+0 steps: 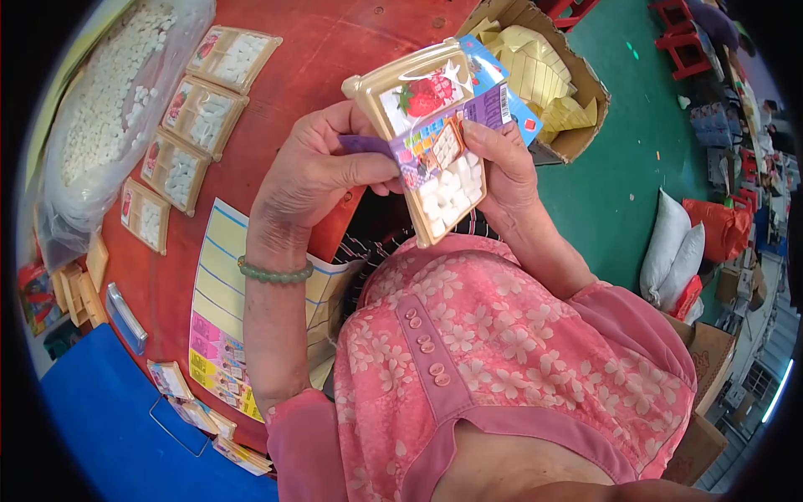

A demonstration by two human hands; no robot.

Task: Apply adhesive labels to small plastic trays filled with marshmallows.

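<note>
In front of my chest is a tan tray (381, 84) under clear film, tilted, with white pieces and a strawberry picture in it. A printed purple paper band (414, 161) lies across its middle. My left hand (322, 163) is closed at the tray's left side, its thumb and fingers pinching the band's loose end. At the right side, my right hand (506, 171) grips the tray and band, thumb on the front; its other fingers are mostly behind. A blue printed card (520, 117) sticks out behind the tray at the upper right.
Several filled trays (184, 167) line the red table (318, 42) at left, beside a clear bag (63, 217) of white pieces. Printed sheets (222, 284) lie nearer me, by a blue surface (117, 418). A cardboard box (590, 142) of yellow paper stands beyond my right hand.
</note>
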